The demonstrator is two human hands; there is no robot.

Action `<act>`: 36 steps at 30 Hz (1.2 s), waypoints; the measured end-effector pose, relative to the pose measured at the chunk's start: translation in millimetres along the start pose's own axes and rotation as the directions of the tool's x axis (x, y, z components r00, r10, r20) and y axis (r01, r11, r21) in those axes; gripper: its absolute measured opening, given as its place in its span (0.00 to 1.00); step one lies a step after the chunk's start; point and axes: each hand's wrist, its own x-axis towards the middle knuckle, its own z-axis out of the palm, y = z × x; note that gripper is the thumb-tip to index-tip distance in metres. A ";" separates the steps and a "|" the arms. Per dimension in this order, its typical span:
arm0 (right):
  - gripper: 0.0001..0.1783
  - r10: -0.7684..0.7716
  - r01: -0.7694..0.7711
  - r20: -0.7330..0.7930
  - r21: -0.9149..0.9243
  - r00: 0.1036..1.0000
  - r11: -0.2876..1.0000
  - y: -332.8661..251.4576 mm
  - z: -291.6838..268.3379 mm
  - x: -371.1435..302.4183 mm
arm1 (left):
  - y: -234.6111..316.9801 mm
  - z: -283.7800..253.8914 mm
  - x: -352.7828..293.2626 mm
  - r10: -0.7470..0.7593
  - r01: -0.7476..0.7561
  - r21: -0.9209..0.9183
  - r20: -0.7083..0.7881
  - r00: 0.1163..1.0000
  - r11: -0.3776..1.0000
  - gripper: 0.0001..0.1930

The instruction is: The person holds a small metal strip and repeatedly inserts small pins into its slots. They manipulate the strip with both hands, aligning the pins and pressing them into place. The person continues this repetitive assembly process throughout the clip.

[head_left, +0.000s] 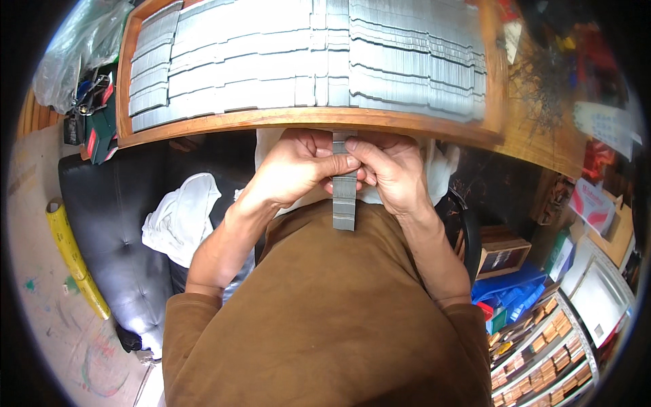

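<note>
A narrow grey strip with dark and light bands across it hangs upright before my chest, just under the near edge of a wooden tray. It looks like metal. My left hand pinches it from the left, thumb lying across its front. From the right, my right hand grips its upper part, with the thumb close to the top end. Fingers of both hands curl behind the strip and are partly hidden. Tightly packed rows of thin silvery metal pieces fill the tray.
A black padded seat stands at left with a white cloth on it, beside a yellow tube. Clear plastic bags lie upper left. At right are a wooden tabletop, a wooden box and a rack of small wooden blocks.
</note>
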 end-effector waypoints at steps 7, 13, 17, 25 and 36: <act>0.09 0.023 -0.023 0.018 -0.003 1.000 1.000 -0.9 -2.9 -2.1 | -6.2 -2.5 -2.4 -0.063 0.063 0.012 0.022 0.998 0.998 0.10; 0.14 0.022 -0.024 -0.038 -0.052 0.999 0.998 8.4 -8.0 -1.2 | -13.8 -3.8 1.2 -0.088 0.088 0.007 0.032 0.996 0.996 0.10; 0.13 0.027 -0.029 -0.049 -0.030 0.998 0.999 12.1 -12.2 3.4 | -12.3 -0.4 1.9 -0.090 0.090 -0.017 0.026 0.996 0.996 0.07; 0.12 0.016 -0.017 -0.035 -0.026 0.999 1.000 13.3 -12.4 3.6 | -14.0 -0.1 1.1 -0.083 0.084 -0.044 0.022 0.996 0.995 0.08; 0.11 0.008 -0.008 -0.011 -0.020 1.000 1.000 10.1 -13.2 3.2 | -13.6 0.5 0.7 -0.079 0.080 -0.058 0.024 0.997 0.995 0.09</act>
